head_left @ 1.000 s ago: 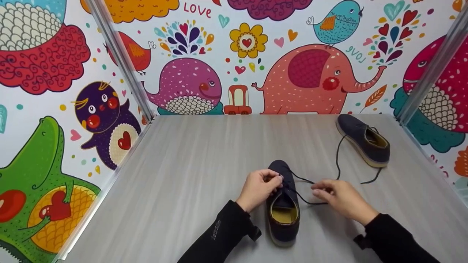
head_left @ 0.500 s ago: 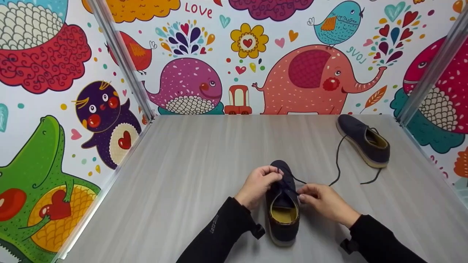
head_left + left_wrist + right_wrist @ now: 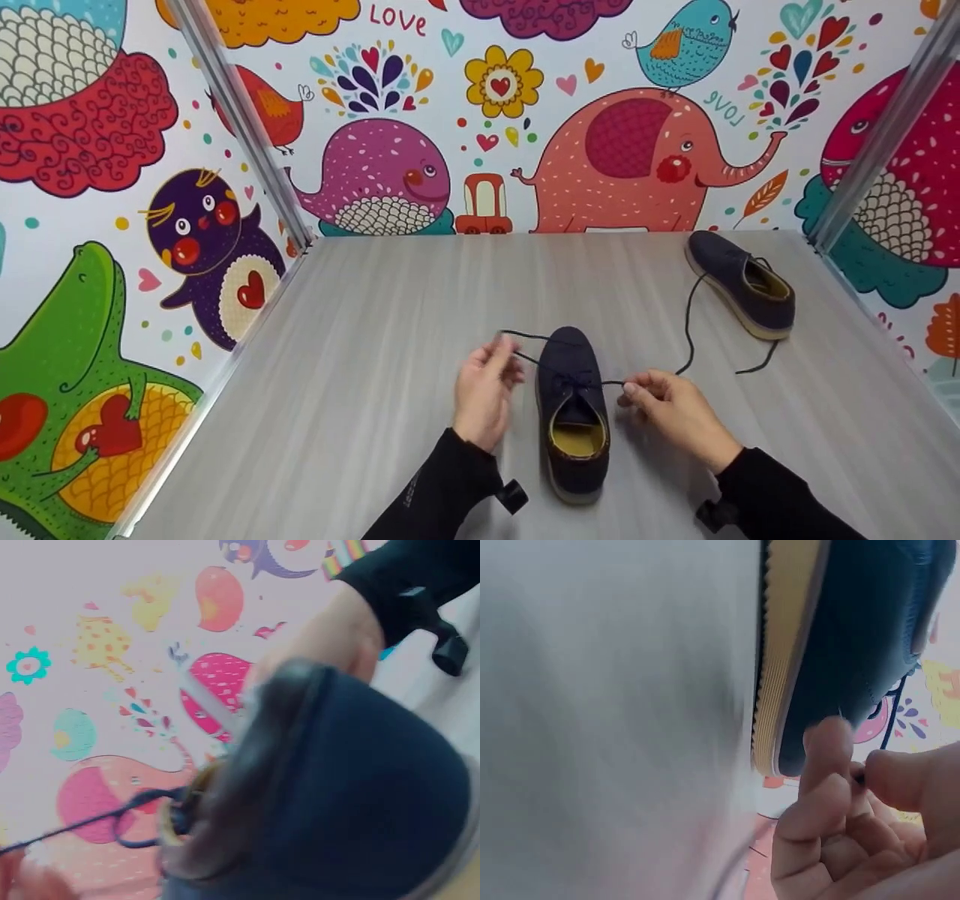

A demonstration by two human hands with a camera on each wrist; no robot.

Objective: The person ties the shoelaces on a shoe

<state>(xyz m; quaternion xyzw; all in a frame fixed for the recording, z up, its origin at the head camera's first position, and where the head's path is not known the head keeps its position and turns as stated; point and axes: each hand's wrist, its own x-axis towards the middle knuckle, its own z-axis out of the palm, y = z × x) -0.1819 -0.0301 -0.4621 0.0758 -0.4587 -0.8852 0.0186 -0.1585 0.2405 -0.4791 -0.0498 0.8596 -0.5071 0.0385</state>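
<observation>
A dark navy lace-up shoe [image 3: 559, 367] with a yellowish lining stands between the hands, toe pointing away. To its left, my left hand [image 3: 484, 394] pinches a dark shoelace [image 3: 529, 359] that stretches from the eyelets. The lace's free part passes back over the toe. On the shoe's other side, my right hand [image 3: 667, 405] pinches the other lace end [image 3: 613, 383] between thumb and finger. The right wrist view has the shoe's ribbed tan sole [image 3: 787, 652] beside the curled fingers. A lace loop [image 3: 135, 821] shows at the shoe opening in the left wrist view, with blurred fingertips [image 3: 37, 881] below.
A matching shoe [image 3: 739, 281] rests at the back right of the grey wood-grain table [image 3: 360, 360], its loose laces trailing toward the right hand. Cartoon-printed wall panels [image 3: 360, 75] with metal corner posts [image 3: 232, 112] enclose the back and sides.
My right hand came in to the shoe's lacing, took hold of a lace and now draws it slightly right. My left hand has moved left off the shoe, pulling a lace with it.
</observation>
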